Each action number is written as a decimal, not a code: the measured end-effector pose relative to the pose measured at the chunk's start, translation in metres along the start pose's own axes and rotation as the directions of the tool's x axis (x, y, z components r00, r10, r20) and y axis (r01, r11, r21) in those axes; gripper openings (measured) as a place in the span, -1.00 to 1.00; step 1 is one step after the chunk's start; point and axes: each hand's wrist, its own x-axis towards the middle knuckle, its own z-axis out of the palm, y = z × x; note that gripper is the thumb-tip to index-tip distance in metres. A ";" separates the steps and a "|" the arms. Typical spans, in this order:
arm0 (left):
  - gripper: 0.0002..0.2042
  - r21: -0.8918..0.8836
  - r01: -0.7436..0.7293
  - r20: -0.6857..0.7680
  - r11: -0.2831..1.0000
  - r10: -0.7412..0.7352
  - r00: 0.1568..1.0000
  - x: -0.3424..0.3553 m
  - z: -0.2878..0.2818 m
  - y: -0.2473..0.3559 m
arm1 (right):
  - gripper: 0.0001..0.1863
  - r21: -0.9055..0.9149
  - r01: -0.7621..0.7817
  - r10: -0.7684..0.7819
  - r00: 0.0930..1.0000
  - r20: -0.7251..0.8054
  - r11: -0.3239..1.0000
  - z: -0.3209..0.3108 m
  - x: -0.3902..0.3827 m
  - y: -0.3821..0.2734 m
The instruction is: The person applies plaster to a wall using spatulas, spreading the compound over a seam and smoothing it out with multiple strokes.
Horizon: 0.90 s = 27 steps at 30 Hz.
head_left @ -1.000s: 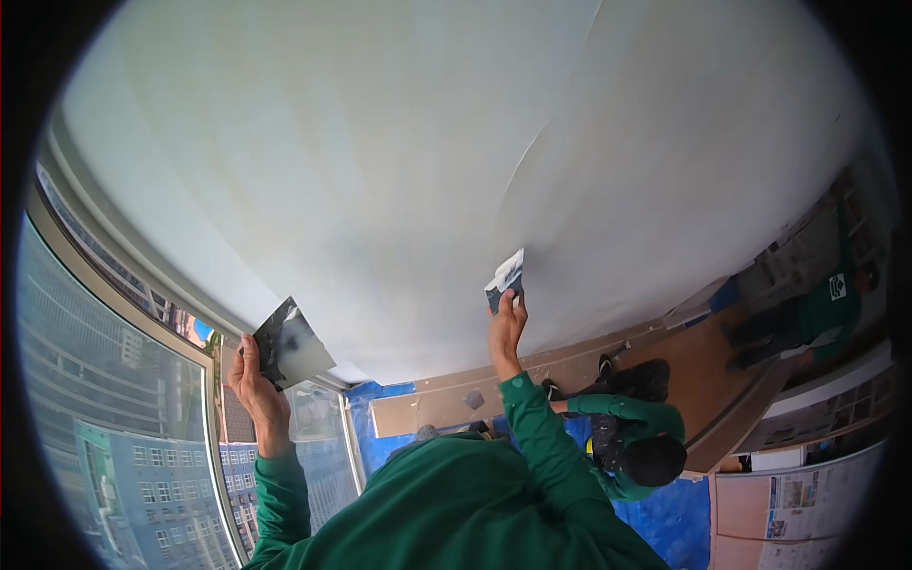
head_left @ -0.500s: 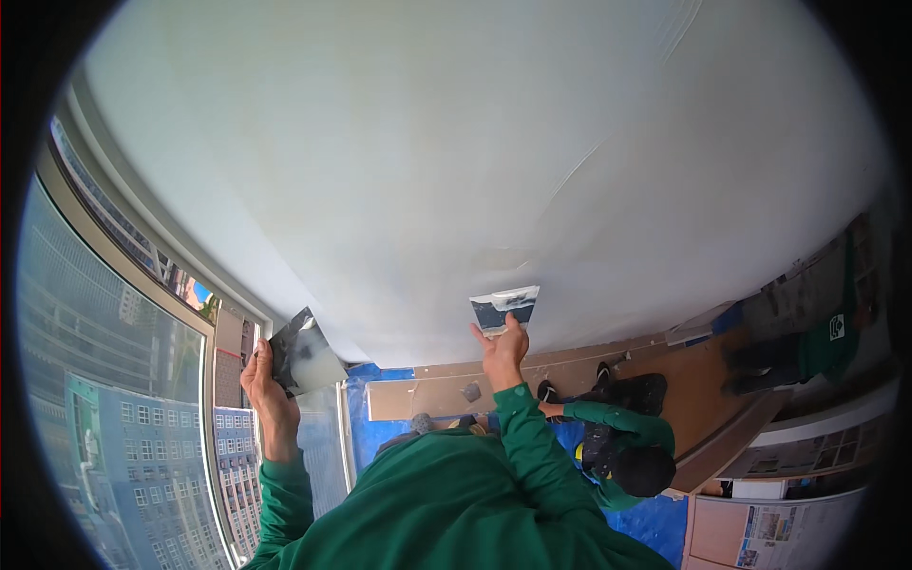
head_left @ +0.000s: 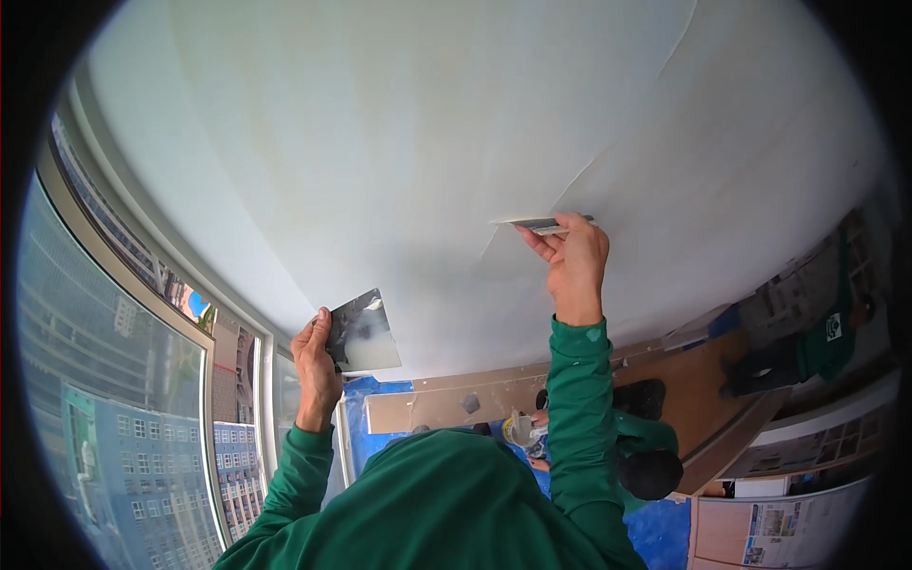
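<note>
My right hand [head_left: 577,261] grips a putty knife [head_left: 543,226], whose blade lies nearly flat against the white wall [head_left: 399,171]. A thin curved ridge [head_left: 581,176] runs up the wall from just above that blade. Lower and to the left, my left hand [head_left: 315,353] is closed on the edge of a wide metal plate [head_left: 366,332], partly dark and partly coated with pale paste. The plate is held out in front of the wall, near the window side. Both of my sleeves are green.
A tall framed window [head_left: 142,370] borders the left side, with buildings outside. Below are blue sheeting [head_left: 655,532] and brown board [head_left: 432,407] on the floor. A crouching person [head_left: 646,461] is below my right arm, near a white bucket [head_left: 518,429]; another person [head_left: 825,342] stands far right.
My right hand has moved up and right, turning the putty knife from facing me to edge-on against the wall. The left hand and plate have shifted right and slightly up.
</note>
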 end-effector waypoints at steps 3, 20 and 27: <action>-0.67 0.011 0.000 0.007 1.000 0.000 1.000 0.003 0.002 0.000 | -0.84 -0.115 0.124 -0.122 0.992 0.019 0.986 0.037 -0.014 -0.058; -0.68 -0.148 0.168 0.175 0.975 -0.142 0.974 -0.004 0.010 0.024 | -0.66 -0.497 0.629 -0.494 0.777 0.389 0.598 0.255 -0.078 -0.349; -0.67 -0.335 0.303 0.092 0.892 -0.289 0.953 0.002 -0.007 0.031 | -0.68 -0.391 0.528 -0.399 0.841 0.366 0.754 0.133 -0.078 -0.163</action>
